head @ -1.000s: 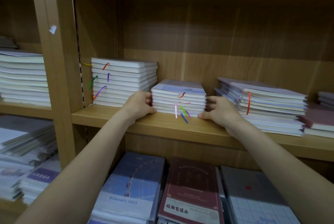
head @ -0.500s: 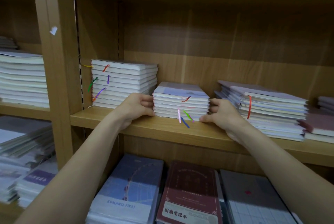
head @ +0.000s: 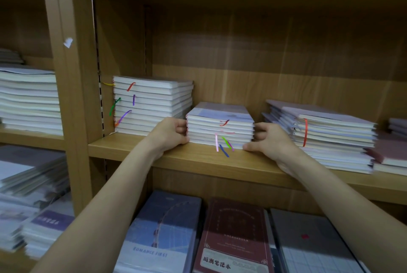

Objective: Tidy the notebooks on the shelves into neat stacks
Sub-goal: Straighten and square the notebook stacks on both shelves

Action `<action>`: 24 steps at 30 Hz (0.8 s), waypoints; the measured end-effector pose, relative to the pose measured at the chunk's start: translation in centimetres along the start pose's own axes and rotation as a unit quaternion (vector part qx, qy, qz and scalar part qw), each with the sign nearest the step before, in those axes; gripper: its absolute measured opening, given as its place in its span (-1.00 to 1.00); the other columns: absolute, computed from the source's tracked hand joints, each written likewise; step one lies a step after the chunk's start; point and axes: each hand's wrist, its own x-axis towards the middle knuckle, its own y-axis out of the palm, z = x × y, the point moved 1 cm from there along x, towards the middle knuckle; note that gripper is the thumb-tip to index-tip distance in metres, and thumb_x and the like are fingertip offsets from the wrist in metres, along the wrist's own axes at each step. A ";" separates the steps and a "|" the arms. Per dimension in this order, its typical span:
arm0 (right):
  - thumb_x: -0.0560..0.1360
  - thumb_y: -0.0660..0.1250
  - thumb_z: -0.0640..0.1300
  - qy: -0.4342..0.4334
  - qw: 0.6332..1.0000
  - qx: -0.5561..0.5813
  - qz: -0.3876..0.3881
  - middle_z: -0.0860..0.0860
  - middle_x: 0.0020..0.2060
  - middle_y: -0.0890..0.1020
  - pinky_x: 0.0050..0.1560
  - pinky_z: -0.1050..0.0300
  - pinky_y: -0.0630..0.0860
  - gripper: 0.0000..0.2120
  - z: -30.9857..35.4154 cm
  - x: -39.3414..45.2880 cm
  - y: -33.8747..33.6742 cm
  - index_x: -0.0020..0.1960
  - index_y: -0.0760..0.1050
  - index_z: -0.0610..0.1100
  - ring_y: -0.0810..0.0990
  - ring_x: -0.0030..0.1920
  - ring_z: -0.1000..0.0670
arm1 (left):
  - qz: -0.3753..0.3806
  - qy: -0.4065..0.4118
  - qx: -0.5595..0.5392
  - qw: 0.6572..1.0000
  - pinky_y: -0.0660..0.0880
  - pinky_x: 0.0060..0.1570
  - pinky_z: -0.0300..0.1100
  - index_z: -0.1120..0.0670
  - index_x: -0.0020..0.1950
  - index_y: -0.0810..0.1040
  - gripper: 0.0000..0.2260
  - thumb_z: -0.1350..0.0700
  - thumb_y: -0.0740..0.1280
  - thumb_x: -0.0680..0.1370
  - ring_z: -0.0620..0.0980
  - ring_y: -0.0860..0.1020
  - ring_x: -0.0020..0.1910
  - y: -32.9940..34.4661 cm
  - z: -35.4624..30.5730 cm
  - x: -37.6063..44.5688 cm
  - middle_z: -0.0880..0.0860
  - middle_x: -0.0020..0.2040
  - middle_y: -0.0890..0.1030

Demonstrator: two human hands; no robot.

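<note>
On the wooden shelf (head: 198, 158), flat notebook stack (head: 220, 129), long axis front-to-back, both hands grasping its sides.

Middle stack (head: 220, 128) on the tan wood-grain shelf (head: 198, 160): lilac cover, white page edges, ribbons in red, pink, green, blue. Left of it, a white stack (head: 152, 104) — ribbons yellow, red, purple, green. Below it, a maroon notebook (head: 233, 235) — cream label — and a blue-and-white one (head: 163, 233).
</note>
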 end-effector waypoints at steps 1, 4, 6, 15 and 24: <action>0.30 0.52 -0.33 0.001 1.000 0.002 0.000 -0.10 0.14 0.60 0.28 -0.07 0.42 -0.33 0.0 0.0 0.0 0.36 0.38 -0.17 0.56 0.15 -0.07 | -0.001 -0.007 -0.004 1.000 0.41 -0.15 -0.43 0.15 0.27 0.50 -0.61 0.44 0.27 0.48 -0.18 0.54 -0.10 -0.1 -0.1 0.1 0.03 0.02 0.62; 0.32 0.51 -0.33 0.007 1.000 0.000 0.001 -0.09 0.18 0.58 0.30 -0.06 0.41 -0.32 0.1 -0.1 0.0 0.38 0.35 -0.17 0.54 0.18 -0.07 | 0.002 -0.018 -0.009 1.000 0.41 -0.08 -0.36 0.15 0.29 0.48 -0.59 0.43 0.28 0.48 -0.11 0.55 -0.03 0.0 -0.2 0.0 0.05 0.06 0.62; 0.32 0.51 -0.31 0.004 1.000 -0.011 -0.001 -0.09 0.21 0.56 0.30 -0.09 0.41 -0.31 0.0 -0.1 0.2 0.39 0.34 -0.16 0.52 0.21 -0.07 | -0.004 -0.006 0.000 1.000 0.41 -0.05 -0.35 0.13 0.29 0.48 -0.59 0.41 0.29 0.48 -0.10 0.54 0.01 0.1 -0.2 0.0 0.02 0.08 0.61; 0.45 0.35 -0.39 -0.050 0.994 0.094 0.036 -0.11 0.29 0.49 0.28 0.11 0.40 -0.44 0.8 -1.0 0.1 0.40 0.30 -0.23 0.48 0.27 -0.04 | 0.003 0.051 -0.059 0.997 0.38 0.10 -0.43 0.13 0.47 0.24 -0.46 0.47 0.16 0.52 -0.11 0.43 0.26 0.2 -0.5 -0.2 -0.04 0.23 0.48; 0.52 0.30 -0.27 -0.069 0.992 0.096 0.053 -0.01 0.21 0.55 0.32 0.08 0.39 -0.59 0.5 -0.7 0.2 0.35 0.38 -0.15 0.50 0.23 0.05 | 0.017 0.048 -0.048 0.998 0.42 -0.04 -0.49 0.11 0.39 0.37 -0.54 0.44 0.14 0.54 -0.12 0.48 0.17 0.1 -0.2 0.1 -0.03 0.13 0.55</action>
